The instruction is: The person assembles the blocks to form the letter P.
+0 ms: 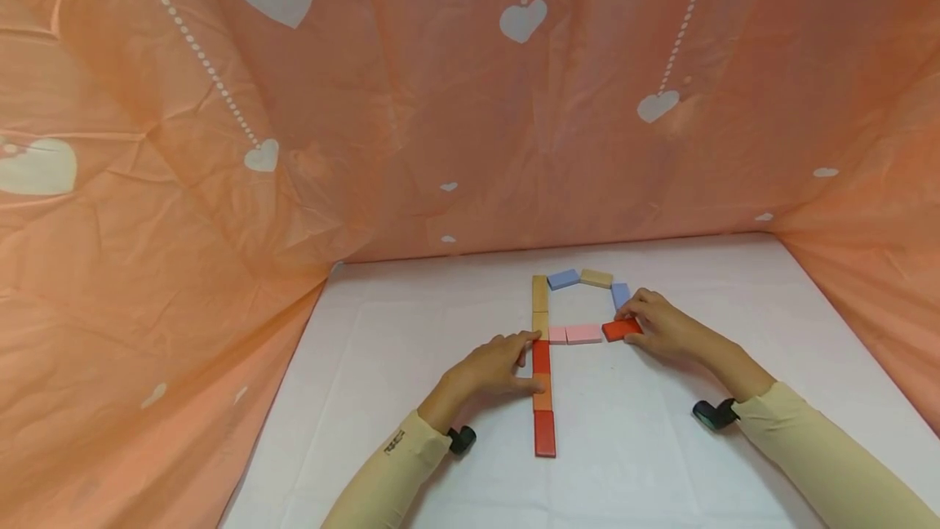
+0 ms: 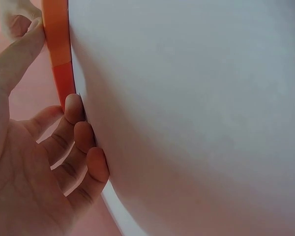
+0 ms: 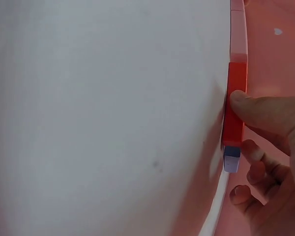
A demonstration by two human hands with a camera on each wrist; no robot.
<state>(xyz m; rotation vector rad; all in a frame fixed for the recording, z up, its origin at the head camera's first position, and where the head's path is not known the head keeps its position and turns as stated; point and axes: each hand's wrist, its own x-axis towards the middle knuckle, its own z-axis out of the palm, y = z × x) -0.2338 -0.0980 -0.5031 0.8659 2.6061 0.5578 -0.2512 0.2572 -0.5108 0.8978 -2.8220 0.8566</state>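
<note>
My right hand (image 1: 661, 329) pinches a red block (image 1: 618, 330) at the right end of a short row of pink blocks (image 1: 584, 335). A small gap separates the red block from the pink ones. In the right wrist view, the thumb presses on the red block (image 3: 235, 123) near its middle. My left hand (image 1: 488, 367) rests against a straight column of blocks, index fingertip near the join of a tan block (image 1: 540, 294) and a red block (image 1: 541, 356). Its thumb touches an orange block (image 1: 543, 401); the other fingertips lie along the column's side in the left wrist view.
From the column's top, a blue block (image 1: 563, 279), a tan block (image 1: 596, 278) and another blue block (image 1: 620, 295) curve right. A longer red block (image 1: 544, 434) ends the column nearest me. Orange cloth (image 1: 441, 104) with white hearts surrounds the white table (image 1: 411, 292).
</note>
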